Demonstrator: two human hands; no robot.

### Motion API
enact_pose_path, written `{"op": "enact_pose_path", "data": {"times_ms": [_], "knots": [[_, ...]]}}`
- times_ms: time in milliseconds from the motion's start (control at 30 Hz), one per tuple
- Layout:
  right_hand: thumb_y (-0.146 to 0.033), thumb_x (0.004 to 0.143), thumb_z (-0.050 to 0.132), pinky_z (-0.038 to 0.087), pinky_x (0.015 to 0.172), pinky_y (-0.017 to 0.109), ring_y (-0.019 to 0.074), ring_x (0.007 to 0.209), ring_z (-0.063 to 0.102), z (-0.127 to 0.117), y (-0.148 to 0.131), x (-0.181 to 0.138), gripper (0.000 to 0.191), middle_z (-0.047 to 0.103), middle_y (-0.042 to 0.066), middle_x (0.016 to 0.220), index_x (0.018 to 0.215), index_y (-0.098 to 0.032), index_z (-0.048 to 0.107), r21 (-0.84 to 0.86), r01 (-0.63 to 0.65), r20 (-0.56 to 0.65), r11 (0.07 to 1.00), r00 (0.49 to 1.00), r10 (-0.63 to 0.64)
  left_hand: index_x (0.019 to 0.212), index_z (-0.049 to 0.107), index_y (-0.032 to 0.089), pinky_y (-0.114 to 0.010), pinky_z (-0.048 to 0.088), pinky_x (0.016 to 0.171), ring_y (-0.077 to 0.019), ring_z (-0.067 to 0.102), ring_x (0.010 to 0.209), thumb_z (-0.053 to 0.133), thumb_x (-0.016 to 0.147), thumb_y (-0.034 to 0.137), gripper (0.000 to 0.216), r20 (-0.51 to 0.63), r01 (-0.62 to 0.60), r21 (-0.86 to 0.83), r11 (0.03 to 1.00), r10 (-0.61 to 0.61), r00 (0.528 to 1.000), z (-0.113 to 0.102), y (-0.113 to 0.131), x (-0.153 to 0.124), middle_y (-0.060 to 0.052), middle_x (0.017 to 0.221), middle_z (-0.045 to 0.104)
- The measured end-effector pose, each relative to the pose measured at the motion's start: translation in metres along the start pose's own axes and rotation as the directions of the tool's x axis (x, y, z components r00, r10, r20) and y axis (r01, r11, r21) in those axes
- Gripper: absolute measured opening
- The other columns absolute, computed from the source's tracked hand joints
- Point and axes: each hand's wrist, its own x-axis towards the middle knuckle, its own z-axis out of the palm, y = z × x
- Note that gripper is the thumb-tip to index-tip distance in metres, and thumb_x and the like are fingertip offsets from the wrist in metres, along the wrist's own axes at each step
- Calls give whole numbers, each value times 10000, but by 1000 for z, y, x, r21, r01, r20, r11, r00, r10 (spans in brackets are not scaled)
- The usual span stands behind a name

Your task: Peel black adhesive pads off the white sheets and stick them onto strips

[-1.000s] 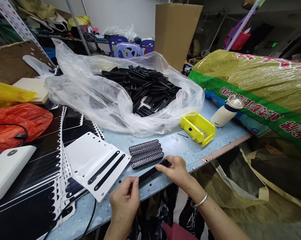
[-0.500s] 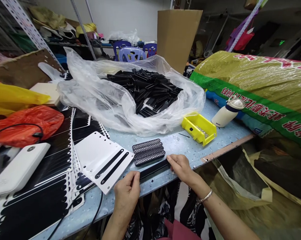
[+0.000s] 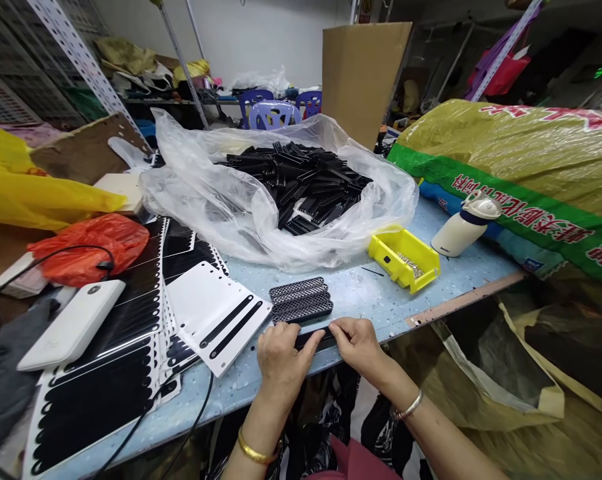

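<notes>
A narrow black strip (image 3: 325, 339) lies between my hands at the table's near edge, partly covered by my fingers. My left hand (image 3: 283, 359) is closed on its left part, thumb stretched along it. At the strip's right end my right hand (image 3: 357, 345) pinches it between thumb and fingers. Just beyond sit several black pieces with a mesh pattern (image 3: 301, 299), laid side by side. To the left, a white sheet (image 3: 201, 297) carries two black adhesive-looking strips with rounded ends.
A clear plastic bag (image 3: 221, 220) holds a heap of black comb-like pieces (image 3: 301, 180). A yellow bin (image 3: 405, 260) with small metal parts and a white bottle (image 3: 458, 233) stand right. Black-and-white sheets (image 3: 101, 400), a white power bank (image 3: 73, 325) and cables lie left.
My left hand has slid right along the strip, closer to my right hand, its thumb now lying over it. The whole view has shifted slightly.
</notes>
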Motion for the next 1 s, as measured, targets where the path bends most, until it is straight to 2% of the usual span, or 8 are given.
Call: {"op": "enact_pose_path", "data": {"times_ms": [233, 367, 467, 533, 633, 800, 900, 1000], "knots": [[-333, 900, 419, 350, 521, 240, 143, 509, 546, 3, 5, -5, 411, 617, 45, 537, 577, -177, 620, 51, -1, -58, 999, 998, 4, 856, 739, 193, -321, 464, 715, -219, 638, 730, 610, 856, 437, 275, 42, 60, -141, 988, -55, 998, -4, -8, -5, -66, 721, 675], [-345, 896, 429, 317, 498, 227, 119, 473, 487, 5, 7, -6, 428, 553, 20, 483, 540, -172, 593, 41, -3, -88, 999, 996, 7, 920, 739, 171, -329, 476, 722, -217, 634, 724, 560, 881, 439, 325, -8, 61, -150, 987, -63, 998, -11, -21, -9, -68, 719, 669], [-352, 891, 439, 299, 489, 223, 104, 453, 452, 7, 8, -7, 432, 512, 4, 459, 525, -167, 577, 41, 2, -116, 999, 993, 2, 914, 750, 170, -310, 466, 641, -196, 596, 615, 550, 862, 494, 384, -41, 106, -121, 987, -112, 993, -19, -33, -13, -37, 618, 620], [-356, 890, 443, 299, 489, 220, 106, 459, 460, 7, 9, -8, 426, 514, 4, 464, 534, -166, 583, 41, 7, -125, 999, 992, -2, 889, 759, 181, -288, 443, 576, -173, 561, 534, 561, 841, 505, 383, -12, 156, -128, 980, -158, 987, -25, -40, -16, -14, 560, 594], [-370, 896, 438, 306, 485, 220, 114, 465, 478, 7, 9, -9, 435, 530, 11, 474, 542, -167, 588, 48, 4, -103, 999, 995, 1, 824, 756, 202, -267, 442, 567, -164, 592, 542, 549, 837, 454, 327, 80, 257, -196, 946, -245, 966, -38, -46, -18, -14, 588, 650], [-398, 906, 423, 338, 504, 221, 131, 493, 530, 5, 10, -10, 442, 573, 25, 509, 595, -161, 629, 58, -13, -42, 998, 999, 15, 704, 681, 186, -251, 424, 508, -144, 545, 440, 426, 898, 457, 420, 210, 504, -345, 792, -459, 864, -56, -42, -17, 16, 465, 568], [-419, 913, 414, 352, 517, 226, 137, 510, 542, 2, 11, -11, 452, 585, 27, 525, 625, -158, 644, 49, -17, -33, 999, 999, 19, 689, 655, 179, -239, 400, 464, -125, 501, 382, 441, 884, 483, 420, 284, 534, -430, 728, -452, 846, -54, -34, -15, 31, 439, 528], [-444, 934, 384, 348, 511, 226, 130, 503, 526, 0, 8, -12, 500, 572, 22, 514, 594, -165, 620, 56, -16, -16, 998, 1000, 17, 743, 681, 169, -232, 367, 433, -123, 484, 379, 542, 804, 470, 337, 267, 500, -436, 748, -423, 866, -41, -27, -14, 37, 439, 514]]}}
